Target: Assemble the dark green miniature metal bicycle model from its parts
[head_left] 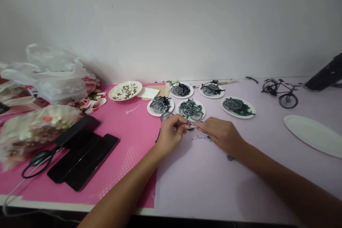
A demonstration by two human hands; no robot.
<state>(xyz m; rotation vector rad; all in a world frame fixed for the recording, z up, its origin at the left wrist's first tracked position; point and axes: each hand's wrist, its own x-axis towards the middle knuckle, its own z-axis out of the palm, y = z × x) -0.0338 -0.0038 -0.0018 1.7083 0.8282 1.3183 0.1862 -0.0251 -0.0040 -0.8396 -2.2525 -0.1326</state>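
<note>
Forearms point(128, 185) are reaching in from the near edge over the bench point(187, 192), whose top is showing pink on the left and pale lilac on the right. The left hand point(171, 135) is pinching a small part point(191, 125) with its fingers point(182, 121) closed narrowly. The right hand point(226, 131) is meeting it from the other side, its fingers point(204, 126) also gripping the part; its exact shape is too small to tell. Both hands are hovering just in front of the plates point(203, 114), and thin pieces point(201, 138) are lying beneath them on the lilac side.

Five of these plates are holding dark frames and grey spoked wheels, while one wheel point(167, 115) is showing just beside the left hand. A bicycle point(280, 91) is standing on the right, well apart from the hands, with a white dish point(312, 135) lying in front of it. On the left, a bowl point(112, 94) is holding small pale and brown bits. Nearer, two black slabs point(92, 162) are lying side by side, and a bag point(34, 130) of pale things is resting beside them, with white plastic bags point(58, 82) sitting behind
</note>
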